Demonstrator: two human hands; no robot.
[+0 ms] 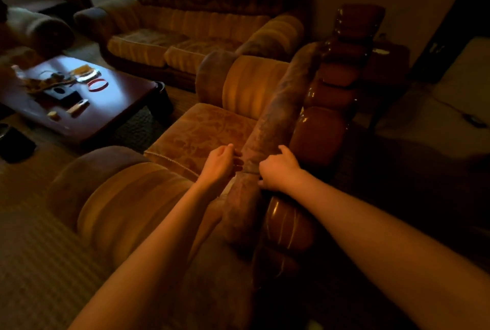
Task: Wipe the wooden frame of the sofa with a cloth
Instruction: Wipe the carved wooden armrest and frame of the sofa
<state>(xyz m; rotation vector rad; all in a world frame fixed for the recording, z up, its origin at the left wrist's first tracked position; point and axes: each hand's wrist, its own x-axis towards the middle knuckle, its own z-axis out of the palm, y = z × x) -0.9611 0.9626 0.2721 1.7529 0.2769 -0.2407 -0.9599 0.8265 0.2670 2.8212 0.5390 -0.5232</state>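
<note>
I look down from behind an armchair-style sofa with orange-brown upholstery. Its padded backrest top (267, 122) runs diagonally away from me. The glossy carved wooden frame (318, 133) lines the back of it on the right. My left hand (221, 165) is on the seat side of the backrest, fingers apart, fingertips touching the padding. My right hand (278, 170) lies curled over the backrest top beside the wooden frame, its palm hidden. A small pale patch (230, 190) shows under my left wrist; I cannot tell whether it is a cloth.
A larger matching sofa (185, 35) stands against the far wall. A dark low coffee table (114, 107) with several small items is at the left. Patterned carpet (39, 263) covers the floor. The area to the right of the sofa is dark.
</note>
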